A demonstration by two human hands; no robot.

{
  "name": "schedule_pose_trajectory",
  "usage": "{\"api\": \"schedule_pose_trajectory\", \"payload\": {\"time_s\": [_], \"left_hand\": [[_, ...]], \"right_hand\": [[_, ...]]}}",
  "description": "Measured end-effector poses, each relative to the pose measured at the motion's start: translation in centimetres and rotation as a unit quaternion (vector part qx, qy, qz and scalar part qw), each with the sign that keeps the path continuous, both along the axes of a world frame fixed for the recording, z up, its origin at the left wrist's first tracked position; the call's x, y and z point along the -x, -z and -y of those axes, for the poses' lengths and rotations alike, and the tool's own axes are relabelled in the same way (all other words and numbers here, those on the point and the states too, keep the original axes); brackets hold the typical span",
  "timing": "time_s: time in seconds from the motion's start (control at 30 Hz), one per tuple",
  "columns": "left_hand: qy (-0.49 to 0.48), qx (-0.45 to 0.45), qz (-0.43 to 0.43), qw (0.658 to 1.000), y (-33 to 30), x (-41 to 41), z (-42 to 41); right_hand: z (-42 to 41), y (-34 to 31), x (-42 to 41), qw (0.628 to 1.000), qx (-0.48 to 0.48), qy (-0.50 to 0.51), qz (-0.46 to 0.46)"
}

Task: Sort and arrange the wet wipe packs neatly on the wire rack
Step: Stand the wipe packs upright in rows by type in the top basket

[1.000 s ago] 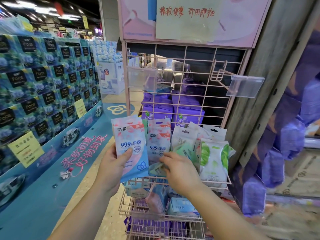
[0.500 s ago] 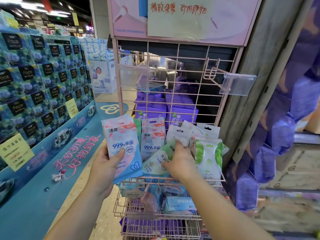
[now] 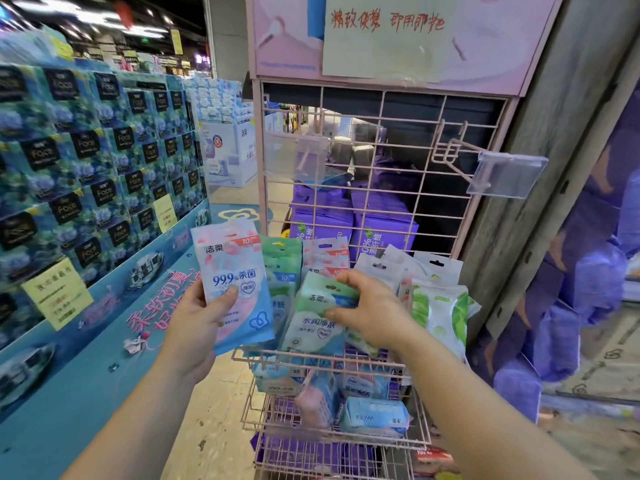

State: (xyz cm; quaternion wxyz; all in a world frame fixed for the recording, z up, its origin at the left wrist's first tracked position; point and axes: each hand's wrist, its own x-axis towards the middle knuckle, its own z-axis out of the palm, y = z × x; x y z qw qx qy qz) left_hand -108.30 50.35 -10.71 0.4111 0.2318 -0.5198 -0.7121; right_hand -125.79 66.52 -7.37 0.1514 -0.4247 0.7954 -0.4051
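My left hand (image 3: pixel 194 323) holds a pink-and-blue wet wipe pack (image 3: pixel 232 282) upright, left of the pink wire rack (image 3: pixel 346 188). My right hand (image 3: pixel 367 306) grips the top of a green-and-white wet wipe pack (image 3: pixel 317 323), lifted and tilted above the upper basket's front rail (image 3: pixel 311 358). Behind it, more packs stand in the basket: a green pack (image 3: pixel 282 268), pink packs (image 3: pixel 325 256), white packs (image 3: pixel 377 270) and a leaf-print pack (image 3: pixel 440 313) at the right.
A lower basket (image 3: pixel 332 438) holds blue and pink packs lying loose. Two hooks with clear price-tag holders (image 3: pixel 507 174) jut out of the grid above. A blue display of boxed tissues (image 3: pixel 86 161) fills the left; purple packs (image 3: pixel 588 278) hang at the right.
My right hand has pulled the green-and-white pack up out of the row and tilted it. The left hand keeps its pack. The camera view shifted slightly.
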Motion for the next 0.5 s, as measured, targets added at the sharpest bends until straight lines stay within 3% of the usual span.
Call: {"api": "schedule_pose_trajectory", "payload": {"time_s": [0.1,0.23,0.33,0.43,0.5], "left_hand": [[-0.025,-0.005,0.002,1.000,-0.3,-0.8,1.4],[-0.041,-0.008,0.001,0.999,-0.7,-1.6,2.4],[-0.048,-0.014,-0.002,0.999,-0.8,-2.0,3.0],[-0.060,-0.013,0.001,0.998,-0.7,-2.3,3.8],[-0.067,-0.018,0.008,0.998,-0.5,-2.5,4.1]], "right_hand": [[1.8,1.8,-0.6,0.993,0.025,-0.003,0.112],[2.8,3.9,-1.4,0.991,-0.131,-0.017,0.019],[3.4,3.8,-1.6,0.997,-0.074,-0.005,0.025],[4.0,3.5,-1.9,0.991,0.007,0.038,0.130],[4.2,3.7,-1.8,0.995,-0.011,0.019,0.100]]}}
